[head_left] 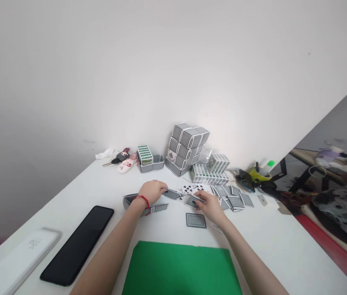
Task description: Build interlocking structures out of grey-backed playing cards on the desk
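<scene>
Cards occupied both hands over the middle of the white bench [262,246]. Left hand [153,190] had its grip pinched together on the near end of a grey-backed card [171,194], and a red cord bracelet [144,201] circled that wrist. Right hand [208,205] had its grip clamped, thumb against fingers, on a second card [192,200], tilted up from the bench. Between and just behind them lay face-up club cards [193,189], partly covered.

Beneath the left wrist stood a low, bent loop of cards [159,208], half hidden by the arm. A single card [196,220] lay back-up just in front of the right hand, while loose cards [235,201] overlapped to its right. Farther back, a tower of card-covered boxes [186,147] rose near the wall [173,61]. An open card tray [158,164] with a green-striped stack [144,155] stood to its left; a row of striped blocks [210,176] sat to its right. Nearest the body lay a green sheet [182,268], with a black phone [77,246] and a white box [22,258] on the left.
</scene>
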The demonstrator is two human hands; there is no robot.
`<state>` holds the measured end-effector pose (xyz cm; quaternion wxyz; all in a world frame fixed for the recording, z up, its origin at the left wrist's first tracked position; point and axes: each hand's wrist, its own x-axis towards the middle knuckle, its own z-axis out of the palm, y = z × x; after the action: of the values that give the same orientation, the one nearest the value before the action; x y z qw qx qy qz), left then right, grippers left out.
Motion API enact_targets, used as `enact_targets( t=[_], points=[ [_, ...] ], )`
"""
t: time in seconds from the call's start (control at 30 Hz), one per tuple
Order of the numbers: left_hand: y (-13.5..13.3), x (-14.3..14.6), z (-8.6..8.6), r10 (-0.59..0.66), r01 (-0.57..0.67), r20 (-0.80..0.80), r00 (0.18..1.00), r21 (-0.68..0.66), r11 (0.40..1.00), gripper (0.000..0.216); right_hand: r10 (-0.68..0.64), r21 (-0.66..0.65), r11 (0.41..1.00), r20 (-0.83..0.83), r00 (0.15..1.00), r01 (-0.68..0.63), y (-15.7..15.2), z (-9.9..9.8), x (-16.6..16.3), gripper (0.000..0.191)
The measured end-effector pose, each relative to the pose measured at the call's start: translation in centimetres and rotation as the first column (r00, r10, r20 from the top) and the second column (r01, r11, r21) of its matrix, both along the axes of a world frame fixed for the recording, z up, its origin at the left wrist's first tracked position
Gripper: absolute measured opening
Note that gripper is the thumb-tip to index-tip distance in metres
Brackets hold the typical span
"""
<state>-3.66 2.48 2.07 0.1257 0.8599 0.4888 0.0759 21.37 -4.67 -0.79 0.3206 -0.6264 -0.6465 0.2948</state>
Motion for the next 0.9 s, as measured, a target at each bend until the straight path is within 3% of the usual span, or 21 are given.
enact_targets(
  t=[0.23, 0.63, 0.9],
  points=[
    [0.1, -0.1, -0.2, -0.006, 0.006, -0.001, 1.0, 0.01, 1.0, 0.028, -0.027, 0.103, 0.995, 0.158, 0.987, 0.011, 0.3, 0.4, -0.6, 0.027],
    [0.0, -0.1, -0.3, -0.007, 0.007, 0.003, 1.0, 0.017, 1.0, 0.028, 0.018, 0.094, 0.993, 0.467, 0.884, -0.07, 0.1, 1.9, -1.9, 0.034],
    [0.1, -0.1, -0.4, 0.004, -0.004, 0.008, 1.0, 0.008, 1.0, 0.028, -0.003, 0.122, 0.99, 0.513, 0.858, -0.069, 0.0, 2.0, -2.4, 0.033]
  ],
)
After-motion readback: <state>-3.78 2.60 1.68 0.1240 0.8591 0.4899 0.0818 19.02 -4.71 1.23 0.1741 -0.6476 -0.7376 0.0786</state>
